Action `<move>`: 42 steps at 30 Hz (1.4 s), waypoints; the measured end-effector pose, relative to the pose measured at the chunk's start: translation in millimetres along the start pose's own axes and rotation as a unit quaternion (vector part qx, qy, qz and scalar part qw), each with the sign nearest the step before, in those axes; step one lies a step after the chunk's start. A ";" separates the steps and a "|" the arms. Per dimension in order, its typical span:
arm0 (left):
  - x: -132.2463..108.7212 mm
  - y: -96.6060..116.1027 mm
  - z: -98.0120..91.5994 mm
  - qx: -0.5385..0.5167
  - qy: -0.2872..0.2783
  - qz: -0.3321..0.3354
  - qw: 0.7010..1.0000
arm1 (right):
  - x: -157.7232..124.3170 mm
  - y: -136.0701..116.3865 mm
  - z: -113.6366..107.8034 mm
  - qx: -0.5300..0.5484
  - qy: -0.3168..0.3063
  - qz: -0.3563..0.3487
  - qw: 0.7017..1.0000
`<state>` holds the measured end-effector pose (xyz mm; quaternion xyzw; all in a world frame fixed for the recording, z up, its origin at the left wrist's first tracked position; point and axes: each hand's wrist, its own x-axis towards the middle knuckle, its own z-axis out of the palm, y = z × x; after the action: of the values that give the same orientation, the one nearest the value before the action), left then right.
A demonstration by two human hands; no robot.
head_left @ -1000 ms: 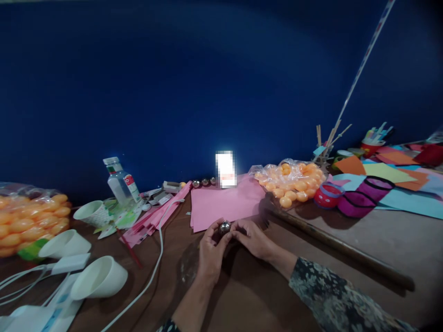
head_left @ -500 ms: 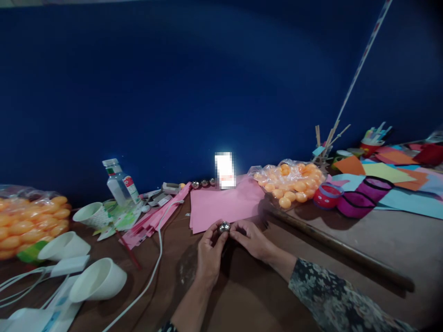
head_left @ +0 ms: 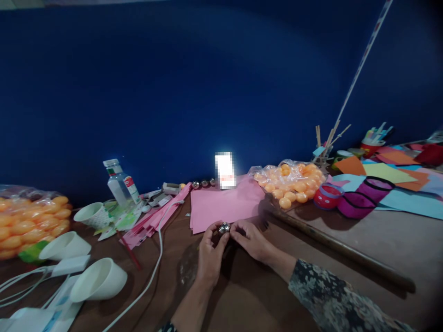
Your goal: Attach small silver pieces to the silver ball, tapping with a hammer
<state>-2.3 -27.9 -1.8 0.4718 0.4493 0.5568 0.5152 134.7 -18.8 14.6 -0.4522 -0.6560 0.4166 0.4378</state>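
Between my two hands, just in front of the pink paper [head_left: 224, 207], is a shiny metal ball [head_left: 224, 228]. My left hand [head_left: 210, 251] is closed round its left side, thumb in front and fingers behind. From the right, my right hand [head_left: 252, 240] meets the ball with its thumb and fingertips pinched at the ball's edge. Several similar metal balls [head_left: 204, 183] stand in a row behind the paper. Next to them a bright, blurred-out upright rectangle [head_left: 224, 169] leans near the blue wall.
A long wooden stick [head_left: 339, 246] lies to the right. Bagged orange balls [head_left: 301, 184] stand behind it, beside purple cuffs [head_left: 356, 203]. On the left are paper cups [head_left: 100, 279], a white cable [head_left: 159, 249], a clear bottle [head_left: 121, 184] and more bagged orange balls [head_left: 34, 226].
Almost nothing differs. Both hands stay at the metal ball, and the view has shifted very slightly.
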 end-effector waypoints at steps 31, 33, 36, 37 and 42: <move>-3.3 1.1 -0.4 0.074 -0.008 0.020 0.997 | -0.2 5.9 4.3 0.102 -0.013 -0.002 0.995; -3.7 0.4 -0.7 0.081 -0.004 0.024 0.996 | 0.1 6.4 4.8 0.109 -0.011 0.005 0.994; -4.7 1.1 -1.0 0.091 -0.011 0.025 0.995 | -0.6 6.0 5.5 0.115 -0.010 0.016 0.993; -5.0 1.5 -1.1 0.095 -0.014 0.024 0.995 | -0.9 5.9 5.7 0.114 -0.009 0.015 0.993; -5.1 2.7 -0.9 0.106 -0.022 0.024 0.994 | -0.9 5.6 5.1 0.112 -0.005 -0.012 0.994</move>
<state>-3.5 -33.2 0.4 0.5463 0.4829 0.5078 0.4588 131.3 -19.0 7.7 -0.3903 -0.6130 0.4839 0.4877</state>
